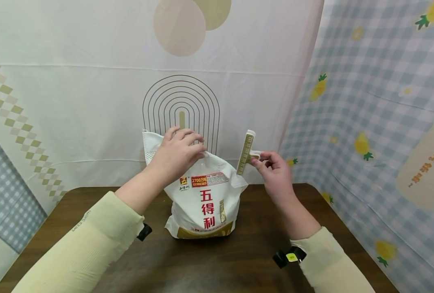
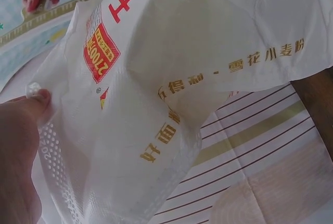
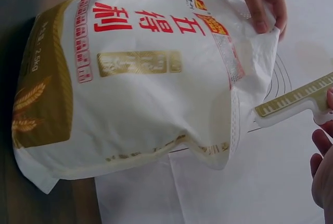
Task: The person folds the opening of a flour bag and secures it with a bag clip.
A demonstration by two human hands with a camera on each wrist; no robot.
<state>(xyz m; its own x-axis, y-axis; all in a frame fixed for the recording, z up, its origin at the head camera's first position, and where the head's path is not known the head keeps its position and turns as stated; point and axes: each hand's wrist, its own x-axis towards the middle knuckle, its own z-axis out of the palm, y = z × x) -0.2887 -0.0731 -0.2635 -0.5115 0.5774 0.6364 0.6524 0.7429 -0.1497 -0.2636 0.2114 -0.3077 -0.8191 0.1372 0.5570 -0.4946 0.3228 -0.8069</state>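
A white flour bag (image 1: 191, 203) with red lettering and a gold base stands on the table. My left hand (image 1: 176, 154) pinches its top edge between thumb and fingers; in the left wrist view the thumb (image 2: 39, 101) presses on the thin plastic. To the right of the bag, my right hand (image 1: 277, 175) holds a bag clip (image 1: 245, 152) by its small handle, its long gold-and-white bar tilted. The bar's lower end is close to the bag's right top corner; whether they touch I cannot tell.
A dark wooden table (image 1: 140, 260) lies under the bag. Behind it hangs a pale cloth (image 1: 92, 114) with printed arches, and a blue checked cloth (image 1: 349, 171) with pineapples closes off the right side.
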